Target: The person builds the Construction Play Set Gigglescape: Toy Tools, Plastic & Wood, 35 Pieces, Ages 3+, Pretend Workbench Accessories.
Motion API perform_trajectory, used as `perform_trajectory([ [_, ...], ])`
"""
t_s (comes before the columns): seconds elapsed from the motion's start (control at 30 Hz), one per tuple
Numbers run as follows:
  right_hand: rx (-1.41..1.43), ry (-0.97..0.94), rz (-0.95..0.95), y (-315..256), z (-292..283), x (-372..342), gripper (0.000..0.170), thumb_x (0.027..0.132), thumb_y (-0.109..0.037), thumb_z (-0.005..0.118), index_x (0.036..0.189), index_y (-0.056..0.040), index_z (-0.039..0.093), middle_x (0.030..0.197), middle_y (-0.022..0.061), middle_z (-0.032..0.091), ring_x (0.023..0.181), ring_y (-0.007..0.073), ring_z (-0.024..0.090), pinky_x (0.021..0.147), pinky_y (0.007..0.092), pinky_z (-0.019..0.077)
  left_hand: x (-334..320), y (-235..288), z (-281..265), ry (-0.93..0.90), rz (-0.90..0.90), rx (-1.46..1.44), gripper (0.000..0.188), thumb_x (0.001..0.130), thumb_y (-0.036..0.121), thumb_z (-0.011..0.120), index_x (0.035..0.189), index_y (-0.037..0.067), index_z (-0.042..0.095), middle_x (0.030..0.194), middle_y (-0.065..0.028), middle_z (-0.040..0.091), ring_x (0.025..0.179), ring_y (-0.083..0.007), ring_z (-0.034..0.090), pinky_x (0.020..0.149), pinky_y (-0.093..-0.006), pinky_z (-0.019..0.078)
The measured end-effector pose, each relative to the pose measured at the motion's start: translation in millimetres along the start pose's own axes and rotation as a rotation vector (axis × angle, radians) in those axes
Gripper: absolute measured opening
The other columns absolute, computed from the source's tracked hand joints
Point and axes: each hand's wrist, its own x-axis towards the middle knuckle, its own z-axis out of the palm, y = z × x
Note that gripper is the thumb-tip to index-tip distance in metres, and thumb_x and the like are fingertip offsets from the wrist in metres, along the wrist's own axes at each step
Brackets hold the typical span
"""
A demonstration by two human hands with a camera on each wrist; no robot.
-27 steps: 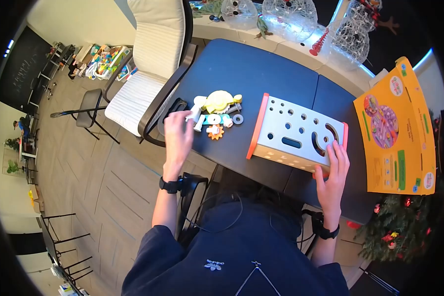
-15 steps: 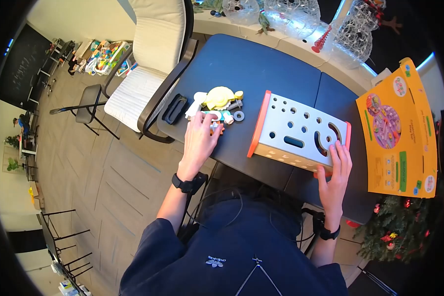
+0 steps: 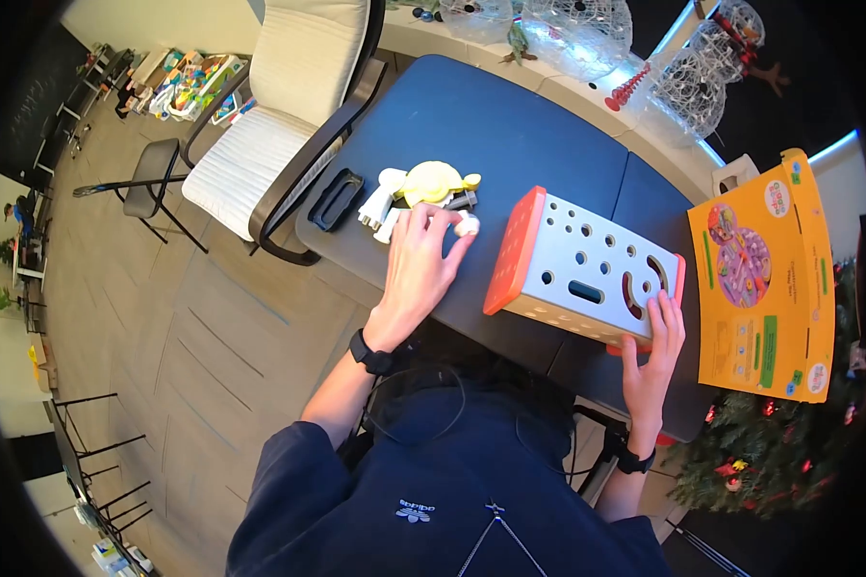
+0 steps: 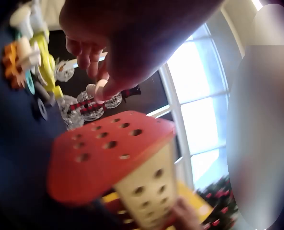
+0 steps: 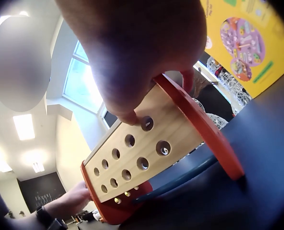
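Note:
In the head view my left hand is over the near side of a pile of toy parts, pinching a small white, knobbed piece between thumb and fingers. The left wrist view shows this cream piece at the thumb tip, its far end partly hidden. To the right stands a toy workbench box, with a grey top full of holes, wooden sides and red end panels. My right hand rests on its right end, fingers laid over the top and thumb against the wooden side.
The pile has a yellow round part, an orange gear, a grey ring and bolts. A black tray lies at the table's left edge. A yellow printed package stands at the right. Beyond the left edge is a white-cushioned armchair.
My left hand has come from beside the pile's left onto its parts, then rightward with the small white piece between its fingers. The right hand has stayed on the box.

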Motion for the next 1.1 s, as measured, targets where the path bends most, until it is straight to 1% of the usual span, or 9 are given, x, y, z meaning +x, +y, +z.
perform_trajectory([
  [0.13,0.130,0.041,0.110,-3,2,-7,0.071,0.095,-0.006,0.071,0.160,-0.0084,0.041,0.174,0.0182,0.025,0.160,0.0387,0.026,0.128,0.0506,0.0267,13,19,2,-0.159,-0.598,-1.122,0.019,0.105,0.022,0.071,0.115,0.006,0.069,0.092,0.0078,0.057,0.079,-0.0048,0.052,0.076,-0.0236,0.0434],
  [0.23,0.191,0.110,0.218,-6,-1,-13,0.073,0.097,-0.006,0.068,0.163,-0.0074,0.036,0.175,0.0181,0.023,0.160,0.0391,0.026,0.129,0.0519,0.0247,17,6,18,-0.310,-0.787,-1.538,0.021,0.108,0.029,0.067,0.115,0.009,0.069,0.094,0.0077,0.058,0.077,-0.0037,0.050,0.074,-0.0236,0.0437],
  [0.4,0.330,0.124,0.354,8,0,-32,0.070,0.101,-0.008,0.062,0.164,-0.0057,0.032,0.173,0.0179,0.026,0.159,0.0359,0.029,0.125,0.0506,0.0335,18,7,35,-0.444,-0.871,-1.772,0.027,0.109,0.036,0.066,0.115,0.010,0.067,0.093,0.0059,0.058,0.075,-0.0037,0.049,0.067,-0.0227,0.0426],
  [0.6,0.421,0.068,0.461,19,8,-44,0.061,0.106,-0.009,0.055,0.163,-0.0041,0.033,0.167,0.0186,0.035,0.153,0.0327,0.039,0.123,0.0485,0.0377,18,17,37,-0.469,-0.800,-1.536,0.027,0.109,0.030,0.065,0.125,0.008,0.064,0.099,0.0032,0.057,0.079,-0.0037,0.052,0.070,-0.0230,0.0442],
  [0.7,0.461,0.028,0.530,28,16,-51,0.060,0.107,-0.010,0.056,0.162,-0.0028,0.034,0.161,0.0191,0.043,0.147,0.0317,0.046,0.121,0.0474,0.0392,18,30,47,-0.213,-0.633,-1.139,0.025,0.107,0.021,0.067,0.126,0.006,0.062,0.104,0.0024,0.057,0.084,-0.0044,0.055,0.074,-0.0251,0.0469],
  [0.83,0.511,-0.145,0.584,23,19,-52,0.053,0.104,-0.012,0.063,0.153,-0.0003,0.044,0.151,0.0223,0.052,0.138,0.0356,0.054,0.117,0.0439,0.0410,15,27,50,-0.124,-0.229,-0.793,0.031,0.103,0.011,0.068,0.130,0.003,0.056,0.121,-0.0097,0.058,0.101,-0.0194,0.064,0.088,-0.0337,0.0554],
  [0.9,0.388,-0.326,0.455,36,29,-58,0.049,0.103,-0.012,0.064,0.147,0.0009,0.049,0.148,0.0236,0.054,0.136,0.0385,0.055,0.115,0.0433,0.0417,9,31,49,-0.139,-0.224,-0.814,0.028,0.105,0.008,0.063,0.131,0.003,0.055,0.142,-0.0173,0.052,0.126,-0.0291,0.059,0.105,-0.0398,0.0524],
  [0.93,0.317,-0.210,0.354,29,38,-59,0.039,0.102,-0.012,0.066,0.137,0.0034,0.056,0.141,0.0254,0.058,0.130,0.0436,0.056,0.112,0.0450,0.0426,7,32,50,-0.131,-0.214,-0.812,0.026,0.106,0.007,0.061,0.131,0.003,0.054,0.148,-0.0186,0.048,0.134,-0.0305,0.056,0.110,-0.0411,0.0503],
  [1.1,0.308,-0.199,0.469,26,45,-47,0.028,0.101,-0.010,0.067,0.124,0.0051,0.064,0.133,0.0253,0.062,0.127,0.0454,0.056,0.108,0.0480,0.0444,5,40,56,-0.173,-0.288,-1.052,0.028,0.111,0.005,0.048,0.138,0.004,0.045,0.171,-0.0230,0.024,0.159,-0.0365,0.029,0.127,-0.0469,0.0324],
])
